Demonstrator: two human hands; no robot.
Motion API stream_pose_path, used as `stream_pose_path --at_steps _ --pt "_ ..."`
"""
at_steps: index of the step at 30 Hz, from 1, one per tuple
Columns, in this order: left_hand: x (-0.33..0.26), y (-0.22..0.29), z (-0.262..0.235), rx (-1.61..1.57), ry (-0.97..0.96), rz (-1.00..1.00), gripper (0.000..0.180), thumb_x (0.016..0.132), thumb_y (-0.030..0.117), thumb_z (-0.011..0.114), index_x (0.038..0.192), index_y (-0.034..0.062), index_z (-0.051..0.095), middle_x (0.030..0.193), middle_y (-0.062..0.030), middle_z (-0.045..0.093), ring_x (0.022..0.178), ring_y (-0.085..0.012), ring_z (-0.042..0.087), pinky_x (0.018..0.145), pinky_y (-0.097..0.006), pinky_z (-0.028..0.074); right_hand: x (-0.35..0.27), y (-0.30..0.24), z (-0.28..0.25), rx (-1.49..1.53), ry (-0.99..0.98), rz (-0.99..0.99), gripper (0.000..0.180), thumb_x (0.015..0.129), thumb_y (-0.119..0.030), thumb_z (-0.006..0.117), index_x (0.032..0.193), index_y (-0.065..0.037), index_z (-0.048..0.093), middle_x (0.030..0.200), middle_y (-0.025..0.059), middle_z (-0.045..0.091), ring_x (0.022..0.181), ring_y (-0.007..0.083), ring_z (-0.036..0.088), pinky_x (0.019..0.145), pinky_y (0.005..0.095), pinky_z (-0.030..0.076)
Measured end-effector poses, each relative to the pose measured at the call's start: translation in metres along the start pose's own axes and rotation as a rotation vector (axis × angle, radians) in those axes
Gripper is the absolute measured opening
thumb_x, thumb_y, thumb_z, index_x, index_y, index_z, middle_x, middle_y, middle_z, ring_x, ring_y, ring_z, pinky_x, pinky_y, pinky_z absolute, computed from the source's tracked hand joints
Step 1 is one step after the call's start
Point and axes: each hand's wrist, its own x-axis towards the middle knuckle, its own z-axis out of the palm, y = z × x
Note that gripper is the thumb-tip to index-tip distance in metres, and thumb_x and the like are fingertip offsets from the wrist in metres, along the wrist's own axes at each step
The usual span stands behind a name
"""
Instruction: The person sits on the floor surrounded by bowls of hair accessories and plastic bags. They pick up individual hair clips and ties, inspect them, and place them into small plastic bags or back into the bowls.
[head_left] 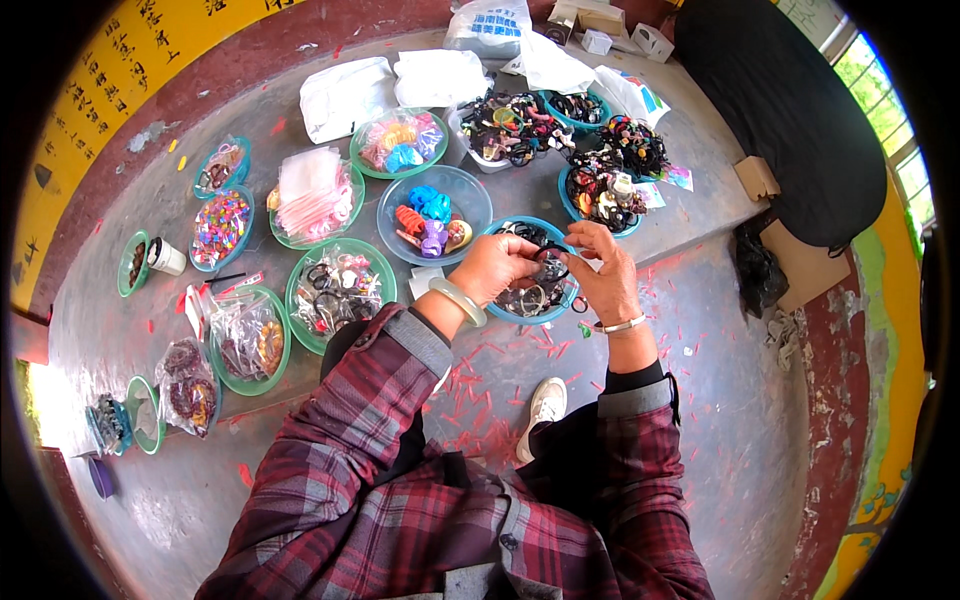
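Note:
Between the fingertips of both hands is a black hair tie (550, 255), held above a blue basin (533, 319) of dark hair ties. My left hand (490, 268), with a pale bangle at the wrist, comes in from the left and pinches one side. My right hand (606, 278), wearing a metal bracelet, grips the other side with thumb and fingers. Left of them stands a clear bluish bowl (397, 184) with blue, red and purple scrunchies. Beyond the right hand, another basin (624, 232) is heaped with dark hair ties. Fingers partly hide the held tie.
Green bowl (293, 337) and several others hold bagged hair accessories at left. Behind lie white plastic bags (347, 98) and a white tub (459, 128) of hair ties. A black covered object (790, 120) stands at right. Red scraps (470, 385) litter the floor by a shoe (546, 405).

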Motion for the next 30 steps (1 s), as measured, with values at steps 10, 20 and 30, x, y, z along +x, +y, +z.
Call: stream_pose_path --at_steps 10,20,30 --pt "-0.001 0.002 -0.001 -0.236 0.048 -0.093 0.024 0.078 0.005 0.058 0.1 -0.0022 0.057 0.093 -0.0068 0.06 0.082 -0.0129 0.059 0.071 -0.024 0.05 0.001 0.008 -0.002 -0.317 0.073 -0.411 0.012 0.065 -0.002 0.063 0.076 -0.006 0.063 0.075 0.008 0.058 0.072 0.0246 0.055 0.064 0.0337 0.045" --pt "-0.004 0.005 0.002 -0.113 -0.015 -0.036 0.027 0.08 0.007 0.056 0.106 -0.0013 0.056 0.096 -0.0084 0.06 0.085 -0.0142 0.059 0.075 -0.025 0.049 0.004 0.008 -0.002 -0.385 0.033 -0.501 0.011 0.065 -0.001 0.062 0.075 -0.006 0.063 0.071 0.0062 0.057 0.07 0.0243 0.053 0.063 0.033 0.044" --pt "-0.003 0.002 0.002 -0.077 -0.054 0.023 0.024 0.084 0.012 0.052 0.103 -0.0012 0.057 0.09 -0.0067 0.061 0.078 -0.0128 0.06 0.07 -0.025 0.051 0.002 0.002 0.006 -0.4 0.019 -0.497 0.015 0.061 -0.002 0.063 0.076 -0.007 0.062 0.07 0.0052 0.057 0.074 0.0237 0.053 0.067 0.0342 0.043"
